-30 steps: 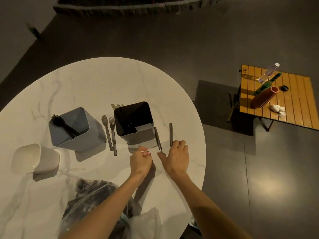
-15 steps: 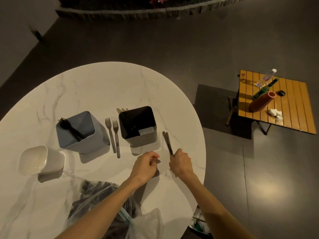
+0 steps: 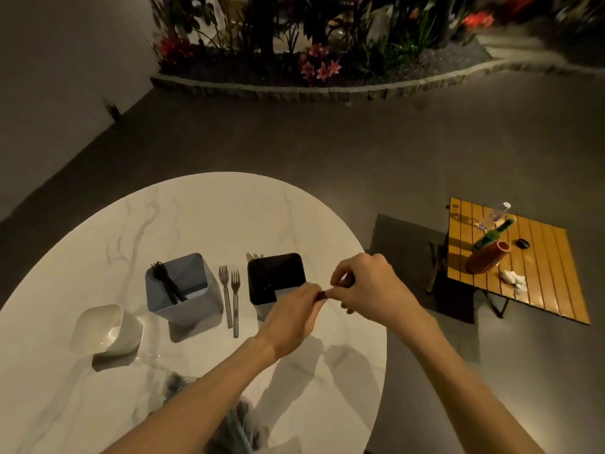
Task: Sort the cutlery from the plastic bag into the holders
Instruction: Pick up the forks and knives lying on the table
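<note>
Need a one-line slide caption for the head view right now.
Both hands, left hand and right hand, grip dark cutlery beside the black holder.

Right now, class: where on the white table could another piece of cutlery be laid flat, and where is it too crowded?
Free: the far half of the marble table beyond the blue holder and black holder, and the near-left stretch below the white holder. Crowded: the gap between blue and black holders, filled by two forks, and the near edge around the plastic bag.

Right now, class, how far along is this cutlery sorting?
Done: black cutlery stands in the blue holder. In hand: left hand and right hand hold dark pieces beside the black holder. Left: two forks on the table, plus the plastic bag.
</note>
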A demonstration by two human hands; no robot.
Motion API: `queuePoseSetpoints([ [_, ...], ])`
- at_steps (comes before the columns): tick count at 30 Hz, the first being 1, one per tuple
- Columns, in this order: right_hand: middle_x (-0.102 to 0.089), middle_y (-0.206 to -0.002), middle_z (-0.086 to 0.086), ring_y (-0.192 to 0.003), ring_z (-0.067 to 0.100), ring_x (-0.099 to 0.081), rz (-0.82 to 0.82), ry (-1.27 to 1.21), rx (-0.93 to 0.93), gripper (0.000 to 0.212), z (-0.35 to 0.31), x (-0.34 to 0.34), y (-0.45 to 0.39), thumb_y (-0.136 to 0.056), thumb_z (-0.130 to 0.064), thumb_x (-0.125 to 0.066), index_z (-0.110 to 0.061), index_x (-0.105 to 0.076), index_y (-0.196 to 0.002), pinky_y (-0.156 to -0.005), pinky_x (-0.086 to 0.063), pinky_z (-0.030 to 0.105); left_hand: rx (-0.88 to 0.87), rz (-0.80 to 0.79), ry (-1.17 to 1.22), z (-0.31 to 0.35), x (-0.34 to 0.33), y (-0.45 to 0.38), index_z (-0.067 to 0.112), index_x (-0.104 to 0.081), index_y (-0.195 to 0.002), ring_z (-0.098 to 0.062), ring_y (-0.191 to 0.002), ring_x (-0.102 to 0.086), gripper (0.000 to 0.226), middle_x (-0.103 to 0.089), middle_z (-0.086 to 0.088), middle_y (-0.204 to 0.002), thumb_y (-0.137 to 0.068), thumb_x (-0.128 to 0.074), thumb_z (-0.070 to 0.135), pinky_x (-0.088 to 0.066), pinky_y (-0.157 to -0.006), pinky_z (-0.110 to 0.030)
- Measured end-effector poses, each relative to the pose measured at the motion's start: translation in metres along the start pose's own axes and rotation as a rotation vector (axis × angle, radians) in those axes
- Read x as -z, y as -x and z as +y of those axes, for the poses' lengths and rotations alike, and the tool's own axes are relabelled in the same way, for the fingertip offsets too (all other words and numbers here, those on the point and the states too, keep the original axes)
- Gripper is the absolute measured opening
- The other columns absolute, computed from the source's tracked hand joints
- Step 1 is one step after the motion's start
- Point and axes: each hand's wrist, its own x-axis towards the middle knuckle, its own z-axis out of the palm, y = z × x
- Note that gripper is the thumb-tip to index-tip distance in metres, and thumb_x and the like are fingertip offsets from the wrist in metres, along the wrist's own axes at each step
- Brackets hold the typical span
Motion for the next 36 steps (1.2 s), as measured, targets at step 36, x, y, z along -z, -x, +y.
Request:
queuePoseSetpoints([
  [36,-0.070,-0.089,0.002,-0.077,0.018,-0.066,0.110,0.154,0.108,0.031,-0.013,-0.155,-0.120,-0.090,-0.032,-0.073,-0.009,-0.068,-0.111,-0.069,-0.059,0.035,1.088,0.276,0.094,-0.163,-0.030,0.041,0.016,-0.056,-0.109,-0.028,-0.091,-0.069,0.030,-0.069,-0.005,-0.102,-0.093,-0.068,0.038,-0.050,-0.069,-0.031],
])
